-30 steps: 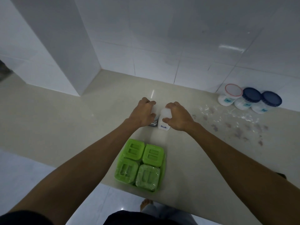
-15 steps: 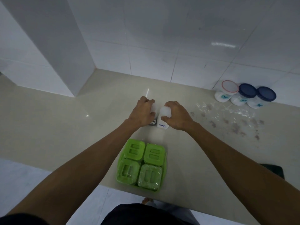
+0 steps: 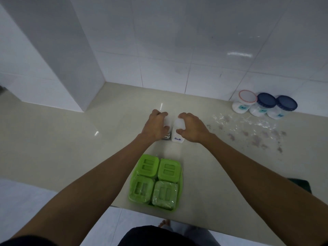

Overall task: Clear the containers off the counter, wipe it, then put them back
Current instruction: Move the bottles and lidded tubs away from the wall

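Note:
Two small white shakers stand side by side in the middle of the beige counter (image 3: 71, 148). My right hand (image 3: 192, 127) grips the salt shaker (image 3: 178, 133), whose blue label reads "Salt". My left hand (image 3: 156, 126) grips the other shaker (image 3: 167, 129), which has a dark base and is mostly hidden by my fingers. A green tray (image 3: 179, 192) holding several green-lidded square containers (image 3: 166, 168) sits at the counter's front edge, just below my hands.
Three round white jars stand against the back right wall: one with a red-rimmed lid (image 3: 245, 100) and two with blue lids (image 3: 266, 102). Spilled powder and dark stains (image 3: 252, 132) spread over the counter in front of them. A tiled pillar (image 3: 58, 59) rises at left.
Both hands stay on the two shakers at the same spot. Only the camera view has shifted slightly.

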Tool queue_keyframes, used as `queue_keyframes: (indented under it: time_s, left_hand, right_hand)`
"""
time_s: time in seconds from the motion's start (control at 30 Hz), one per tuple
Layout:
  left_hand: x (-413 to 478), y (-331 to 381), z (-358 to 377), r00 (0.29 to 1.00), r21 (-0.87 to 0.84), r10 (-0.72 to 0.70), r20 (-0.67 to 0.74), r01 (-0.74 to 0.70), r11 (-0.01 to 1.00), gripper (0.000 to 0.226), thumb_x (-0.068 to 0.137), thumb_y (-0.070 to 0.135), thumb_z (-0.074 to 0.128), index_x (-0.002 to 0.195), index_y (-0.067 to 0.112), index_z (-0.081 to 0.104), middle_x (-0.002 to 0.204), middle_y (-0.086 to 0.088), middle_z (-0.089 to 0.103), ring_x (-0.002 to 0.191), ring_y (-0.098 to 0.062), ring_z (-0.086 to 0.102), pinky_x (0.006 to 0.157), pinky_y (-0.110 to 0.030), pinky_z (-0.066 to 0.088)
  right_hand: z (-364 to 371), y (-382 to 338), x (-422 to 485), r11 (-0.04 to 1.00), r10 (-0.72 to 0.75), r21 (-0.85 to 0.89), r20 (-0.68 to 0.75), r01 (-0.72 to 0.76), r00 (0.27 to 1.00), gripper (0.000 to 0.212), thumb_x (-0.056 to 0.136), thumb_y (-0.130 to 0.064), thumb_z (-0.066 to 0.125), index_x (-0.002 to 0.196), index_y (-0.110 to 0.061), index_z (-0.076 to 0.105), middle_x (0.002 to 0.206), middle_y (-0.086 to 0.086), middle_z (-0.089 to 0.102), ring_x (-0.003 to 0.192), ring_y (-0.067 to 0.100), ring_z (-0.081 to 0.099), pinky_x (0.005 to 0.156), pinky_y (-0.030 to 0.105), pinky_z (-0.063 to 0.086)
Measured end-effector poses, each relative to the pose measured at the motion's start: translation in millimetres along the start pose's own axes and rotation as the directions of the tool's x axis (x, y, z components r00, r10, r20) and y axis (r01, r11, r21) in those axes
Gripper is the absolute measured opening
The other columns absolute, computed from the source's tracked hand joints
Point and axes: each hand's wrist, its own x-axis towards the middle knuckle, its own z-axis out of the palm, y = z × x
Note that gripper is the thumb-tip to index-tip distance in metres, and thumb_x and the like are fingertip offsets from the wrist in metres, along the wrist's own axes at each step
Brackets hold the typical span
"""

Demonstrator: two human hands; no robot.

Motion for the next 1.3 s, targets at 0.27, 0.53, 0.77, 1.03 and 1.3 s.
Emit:
queue_keyframes:
  time_s: [0.27, 0.53, 0.77, 1.03, 1.3]
  left_hand:
    - [-3, 6, -9, 0.999, 0.025, -0.042, 0.012, 0.042, 0.999, 0.064, 0.083, 0.02, 0.068, 0.141, 0.011, 0.045, 0.135, -0.016, 0.041, 0.126, -0.028, 0.045, 0.105, -0.032, 0.039]
    - [-6, 53, -11, 1.0, 0.115, -0.003, -0.004, 0.003, 0.993, 0.066, 0.078, 0.007, 0.061, 0.141, 0.009, 0.043, 0.14, -0.015, 0.037, 0.129, -0.032, 0.031, 0.103, -0.035, 0.037]
    - [4, 108, 8, 0.999, 0.112, 0.052, -0.004, -0.052, 0.992, 0.059, 0.082, 0.009, 0.059, 0.14, 0.012, 0.047, 0.142, -0.013, 0.039, 0.133, -0.029, 0.031, 0.107, -0.031, 0.031]
    - [27, 182, 68, 0.988, 0.071, 0.12, 0.093, -0.127, 0.989, 0.052, 0.087, 0.018, 0.061, 0.137, 0.013, 0.05, 0.143, -0.013, 0.042, 0.136, -0.029, 0.033, 0.111, -0.034, 0.029]
    - [63, 237, 128, 0.967, 0.029, 0.139, 0.212, -0.149, 0.988, 0.049, 0.084, 0.024, 0.063, 0.132, 0.015, 0.056, 0.139, -0.008, 0.051, 0.131, -0.028, 0.044, 0.11, -0.042, 0.039]
  right_hand:
    - [-2, 2, 0, 1.0, -0.021, 0.016, 0.043, 0.021, 0.999, 0.067, 0.084, -0.035, 0.071, 0.14, -0.015, 0.04, 0.128, 0.012, 0.051, 0.117, 0.031, 0.052, 0.093, 0.04, 0.047]
    - [-18, 30, -9, 0.999, -0.024, 0.03, 0.111, 0.02, 0.994, 0.078, 0.084, -0.037, 0.072, 0.147, -0.02, 0.029, 0.137, 0.013, 0.043, 0.124, 0.031, 0.047, 0.098, 0.043, 0.046]
    - [-49, 74, -25, 1.0, 0.019, -0.003, 0.093, -0.018, 0.995, 0.072, 0.086, -0.038, 0.071, 0.146, -0.019, 0.036, 0.144, 0.012, 0.041, 0.125, 0.031, 0.051, 0.1, 0.039, 0.047]
    - [-89, 162, -47, 0.993, 0.122, -0.006, 0.051, -0.122, 0.991, 0.061, 0.088, -0.039, 0.069, 0.14, -0.019, 0.044, 0.14, 0.01, 0.043, 0.12, 0.028, 0.053, 0.098, 0.036, 0.048]
    - [-125, 258, -57, 0.968, 0.248, -0.036, 0.006, -0.248, 0.969, 0.061, 0.088, -0.04, 0.066, 0.14, -0.016, 0.043, 0.145, 0.01, 0.035, 0.128, 0.026, 0.048, 0.105, 0.035, 0.042]
